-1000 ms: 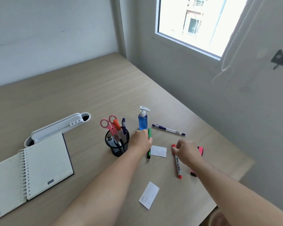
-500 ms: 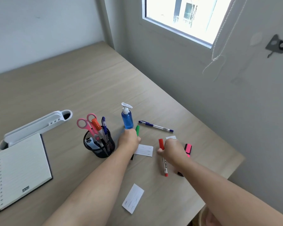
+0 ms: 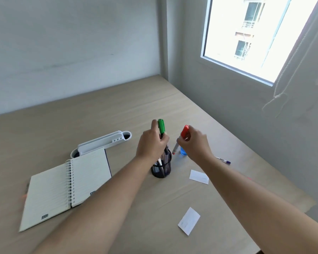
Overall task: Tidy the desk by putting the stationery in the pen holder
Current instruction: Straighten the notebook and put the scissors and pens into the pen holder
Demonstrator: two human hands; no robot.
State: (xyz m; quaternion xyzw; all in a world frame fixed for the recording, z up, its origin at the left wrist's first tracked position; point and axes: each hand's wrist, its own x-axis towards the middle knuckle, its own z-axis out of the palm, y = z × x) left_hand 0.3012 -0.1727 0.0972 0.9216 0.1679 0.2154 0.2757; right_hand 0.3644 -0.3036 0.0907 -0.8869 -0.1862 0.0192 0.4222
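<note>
While both arms reached out over the wooden surface (image 3: pixel 103 114), I saw the left hand (image 3: pixel 151 145) directly above the black mesh pen holder (image 3: pixel 161 168), its grip clenched around a green-capped marker (image 3: pixel 161 126). That marker stood nearly upright, cap on top, its lower part hidden behind the fingers, so I could not tell whether its tip was already inside the holder. The right hand (image 3: pixel 195 143) hovered just beside it, to the right, its grip pinching a red-capped marker (image 3: pixel 184 133) near the cap; this one hung tilted, its lower end pointing down toward the holder's right edge, outside the rim. Behind that hand a blue bottle (image 3: pixel 183 153) was partly visible. A blue pen (image 3: pixel 223 160) lay flat further right. Two white cards (image 3: pixel 199 177) (image 3: pixel 189 221) rested near the right forearm. An open spiral notebook (image 3: pixel 66 186) lay on the left, touching a white tray-like organiser (image 3: pixel 103 143) behind it.
</note>
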